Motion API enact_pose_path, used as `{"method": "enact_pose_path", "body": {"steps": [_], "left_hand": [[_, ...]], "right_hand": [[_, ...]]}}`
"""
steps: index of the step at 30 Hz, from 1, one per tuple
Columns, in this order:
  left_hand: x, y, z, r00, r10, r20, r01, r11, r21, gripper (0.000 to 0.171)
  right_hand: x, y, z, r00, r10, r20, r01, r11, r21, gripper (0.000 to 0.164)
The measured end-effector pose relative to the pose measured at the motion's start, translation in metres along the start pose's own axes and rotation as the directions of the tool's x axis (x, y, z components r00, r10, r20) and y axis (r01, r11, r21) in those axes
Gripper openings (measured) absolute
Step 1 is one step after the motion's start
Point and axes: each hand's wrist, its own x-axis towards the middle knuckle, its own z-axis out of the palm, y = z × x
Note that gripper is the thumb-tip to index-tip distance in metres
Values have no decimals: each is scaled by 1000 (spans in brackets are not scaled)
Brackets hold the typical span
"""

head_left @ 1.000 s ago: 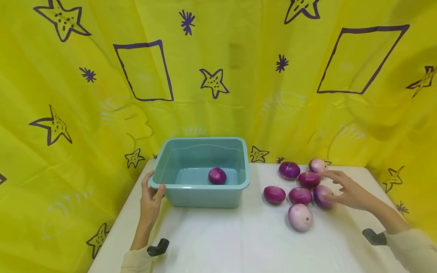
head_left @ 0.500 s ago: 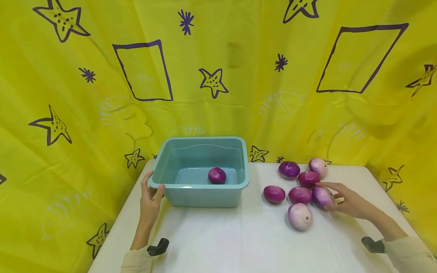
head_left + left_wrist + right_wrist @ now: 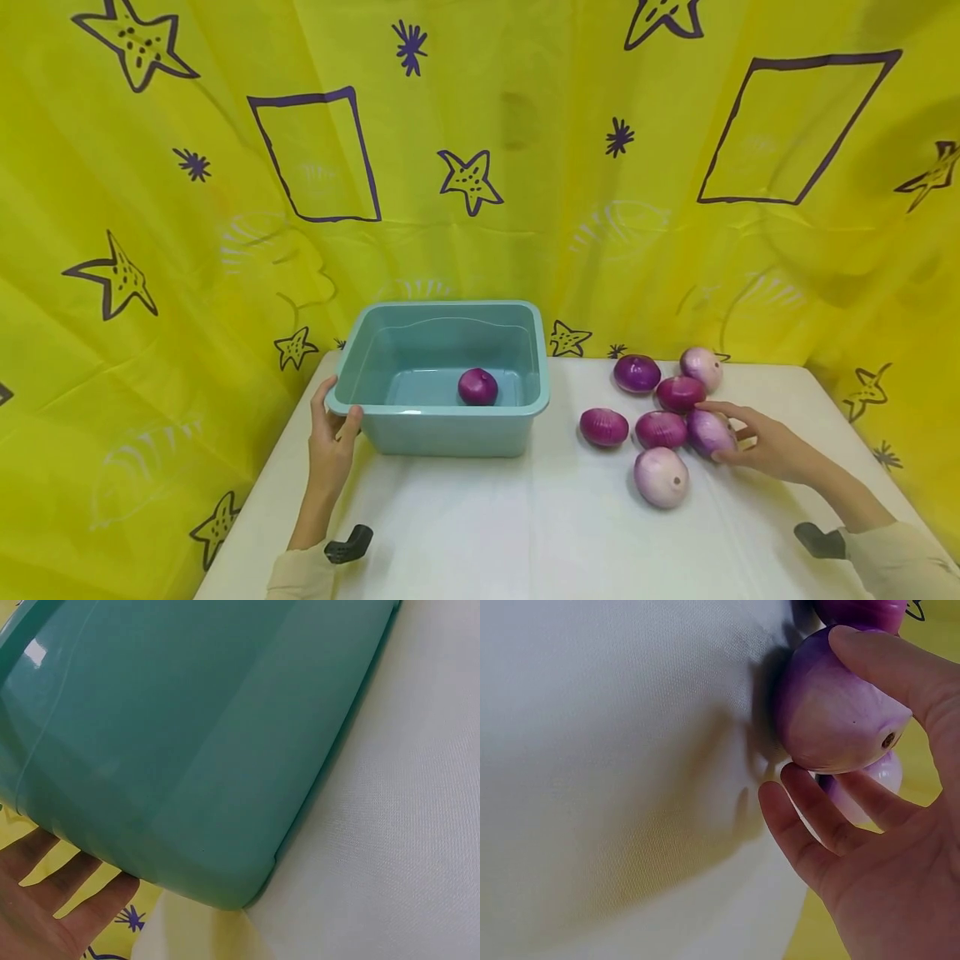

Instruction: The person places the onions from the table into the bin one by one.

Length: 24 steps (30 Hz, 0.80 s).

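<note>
My left hand [image 3: 330,442] holds the near left corner of a teal plastic tub [image 3: 450,433], thumb at the front rim and fingers along the left side. In the left wrist view, the fingers [image 3: 97,904] lie against the tub's outer wall. One red onion [image 3: 477,387] sits inside the tub. On the right, my right hand [image 3: 768,446] holds a purple-and-white onion [image 3: 710,433] on the table. The right wrist view has the thumb on one side of this onion [image 3: 840,712] and fingertips at the opposite side.
Around the held onion lie a pale onion [image 3: 661,477] in front, two magenta onions [image 3: 661,430] [image 3: 604,427] to the left, and several more onions [image 3: 637,373] behind. A yellow patterned curtain [image 3: 555,208] hangs behind the white table [image 3: 480,525].
My right hand has come down slightly and closed its thumb and fingers around the purple-and-white onion. The left hand and the tub have stayed in place.
</note>
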Motion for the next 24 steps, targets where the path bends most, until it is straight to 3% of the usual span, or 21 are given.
{"method": "enact_pose_path", "body": {"steps": [10, 16, 24], "left_hand": [[1, -1, 1, 1000, -14, -18, 15, 999, 30, 62], [0, -2, 2, 1000, -13, -14, 13, 1000, 24, 63], [0, -3, 1, 1000, -10, -11, 10, 1000, 10, 63]], "right_hand": [[4, 0, -3, 999, -19, 26, 18, 999, 49, 69], [13, -3, -21, 996, 9, 83, -13, 999, 39, 71], [29, -23, -46, 999, -29, 31, 29, 1000, -5, 75]]}}
